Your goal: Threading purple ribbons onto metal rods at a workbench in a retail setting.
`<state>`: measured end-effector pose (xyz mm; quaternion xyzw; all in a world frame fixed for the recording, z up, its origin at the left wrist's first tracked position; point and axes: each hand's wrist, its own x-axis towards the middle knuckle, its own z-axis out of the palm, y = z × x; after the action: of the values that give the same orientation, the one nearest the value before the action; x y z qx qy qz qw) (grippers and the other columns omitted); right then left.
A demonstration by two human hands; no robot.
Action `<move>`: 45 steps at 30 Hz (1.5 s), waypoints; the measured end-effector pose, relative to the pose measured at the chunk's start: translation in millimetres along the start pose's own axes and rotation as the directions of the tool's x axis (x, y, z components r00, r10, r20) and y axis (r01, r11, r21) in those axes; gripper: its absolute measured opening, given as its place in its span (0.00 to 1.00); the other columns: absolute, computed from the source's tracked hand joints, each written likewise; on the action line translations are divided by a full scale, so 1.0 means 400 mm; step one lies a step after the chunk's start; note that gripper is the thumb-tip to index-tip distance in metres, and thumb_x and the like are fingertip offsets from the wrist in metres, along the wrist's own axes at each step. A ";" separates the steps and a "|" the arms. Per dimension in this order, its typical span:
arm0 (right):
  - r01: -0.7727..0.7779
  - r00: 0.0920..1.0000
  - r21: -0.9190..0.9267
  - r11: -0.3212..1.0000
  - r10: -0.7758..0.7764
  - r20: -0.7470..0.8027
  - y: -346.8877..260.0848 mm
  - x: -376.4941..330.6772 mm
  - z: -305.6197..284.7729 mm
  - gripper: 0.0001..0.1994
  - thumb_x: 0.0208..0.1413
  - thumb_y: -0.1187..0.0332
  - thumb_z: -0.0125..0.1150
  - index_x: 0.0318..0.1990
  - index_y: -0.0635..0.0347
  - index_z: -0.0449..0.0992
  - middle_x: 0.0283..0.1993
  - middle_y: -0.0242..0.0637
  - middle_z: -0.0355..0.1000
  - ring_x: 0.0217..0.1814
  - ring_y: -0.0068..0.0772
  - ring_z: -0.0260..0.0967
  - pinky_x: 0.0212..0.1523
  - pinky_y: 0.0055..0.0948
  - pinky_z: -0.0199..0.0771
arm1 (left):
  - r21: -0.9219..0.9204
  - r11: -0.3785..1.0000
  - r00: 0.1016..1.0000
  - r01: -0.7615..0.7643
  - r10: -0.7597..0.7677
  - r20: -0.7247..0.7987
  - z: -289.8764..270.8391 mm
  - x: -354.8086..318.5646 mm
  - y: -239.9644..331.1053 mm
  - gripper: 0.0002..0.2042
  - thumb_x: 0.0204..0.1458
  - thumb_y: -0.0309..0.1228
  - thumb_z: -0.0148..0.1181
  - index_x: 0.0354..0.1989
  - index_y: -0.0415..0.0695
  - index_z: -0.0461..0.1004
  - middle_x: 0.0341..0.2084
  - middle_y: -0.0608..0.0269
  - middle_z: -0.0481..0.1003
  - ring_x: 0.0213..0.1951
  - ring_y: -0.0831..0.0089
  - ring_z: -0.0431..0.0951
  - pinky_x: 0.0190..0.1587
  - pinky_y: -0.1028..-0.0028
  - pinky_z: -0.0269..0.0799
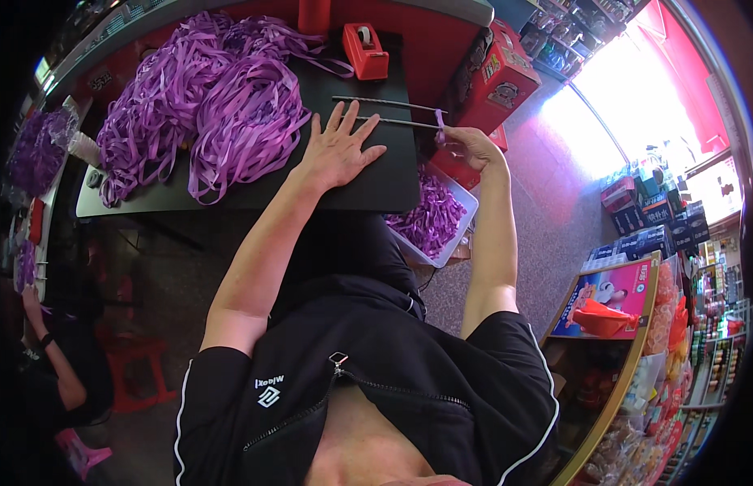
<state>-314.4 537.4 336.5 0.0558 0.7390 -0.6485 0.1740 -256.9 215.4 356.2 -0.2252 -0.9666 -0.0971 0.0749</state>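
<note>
Two thin metal rods (393,104) lie side by side on the black table (372,186), their right ends jutting past its edge. My left hand (334,158) is spread flat over them, fingers apart, holding them down against the tabletop. A short purple ribbon (440,121) is wrapped about the rods near their right ends. My right hand (476,148) pinches this ribbon just beyond the table edge; its fingertips are partly hidden. Left of my left hand, a large heap of long purple ribbons (206,97) covers much of the table.
Below my right hand stands a whitish plastic tub (467,223) with many short purple ribbon pieces (429,215). A red tape dispenser (368,61) sits at the table's back. Red boxes (499,77) stand at right. Another person's hand (32,304) works at far left, near a red stool (138,364).
</note>
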 end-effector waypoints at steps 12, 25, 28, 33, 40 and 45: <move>0.111 0.989 0.037 0.993 -0.107 -0.100 -0.071 0.075 0.046 0.14 0.57 0.63 0.60 0.48 0.57 0.75 0.38 0.32 0.77 0.34 0.19 0.73 0.30 0.19 0.67 | 0.016 1.000 1.000 0.004 -0.003 -0.015 -0.001 -0.004 -0.005 0.32 0.58 0.59 0.33 0.68 0.58 0.49 0.69 0.55 0.41 0.70 0.57 0.38 0.67 0.45 0.35; -0.025 0.996 0.221 0.975 0.043 -0.078 -0.035 0.012 0.053 0.15 0.52 0.56 0.65 0.40 0.57 0.77 0.35 0.33 0.78 0.34 0.24 0.75 0.31 0.24 0.69 | 0.008 1.000 1.000 0.019 -0.019 -0.022 0.009 -0.007 -0.011 0.35 0.57 0.62 0.32 0.69 0.57 0.46 0.70 0.55 0.39 0.70 0.57 0.37 0.67 0.48 0.35; 0.003 1.000 0.120 0.993 0.001 -0.029 -0.019 -0.010 0.045 0.15 0.51 0.54 0.65 0.37 0.55 0.77 0.34 0.31 0.78 0.35 0.24 0.75 0.34 0.27 0.67 | -0.044 0.999 0.995 0.018 -0.022 -0.098 0.009 -0.009 -0.012 0.36 0.56 0.61 0.36 0.69 0.55 0.45 0.69 0.52 0.37 0.70 0.55 0.37 0.67 0.48 0.36; 0.027 0.996 0.145 0.989 -0.015 -0.086 0.007 -0.006 0.009 0.13 0.50 0.56 0.66 0.34 0.54 0.78 0.33 0.28 0.78 0.35 0.23 0.75 0.35 0.28 0.62 | -0.196 0.980 0.939 0.026 -0.091 -0.332 0.002 -0.007 -0.010 0.36 0.56 0.49 0.51 0.68 0.44 0.46 0.68 0.44 0.41 0.69 0.48 0.40 0.67 0.50 0.41; 0.169 0.967 0.324 0.931 -0.092 -0.238 0.047 0.000 -0.044 0.10 0.52 0.60 0.64 0.35 0.55 0.78 0.32 0.28 0.77 0.31 0.22 0.75 0.30 0.24 0.61 | -0.114 0.993 0.794 -0.031 -0.044 -0.607 0.013 0.019 -0.046 0.28 0.52 0.27 0.55 0.62 0.36 0.55 0.62 0.41 0.54 0.65 0.45 0.52 0.64 0.55 0.51; 0.215 0.908 0.179 0.960 -0.129 -0.399 0.091 -0.066 -0.053 0.10 0.55 0.62 0.61 0.37 0.58 0.79 0.32 0.30 0.77 0.32 0.21 0.74 0.31 0.22 0.67 | -0.209 0.940 0.697 -0.269 0.041 -0.716 -0.046 0.002 -0.017 0.23 0.51 0.22 0.53 0.57 0.37 0.62 0.60 0.44 0.59 0.63 0.48 0.57 0.63 0.58 0.54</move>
<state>-282.7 567.3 313.2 0.1345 0.6849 -0.7150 -0.0395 -259.0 205.7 373.1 -0.2614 -0.8161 -0.3128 0.4097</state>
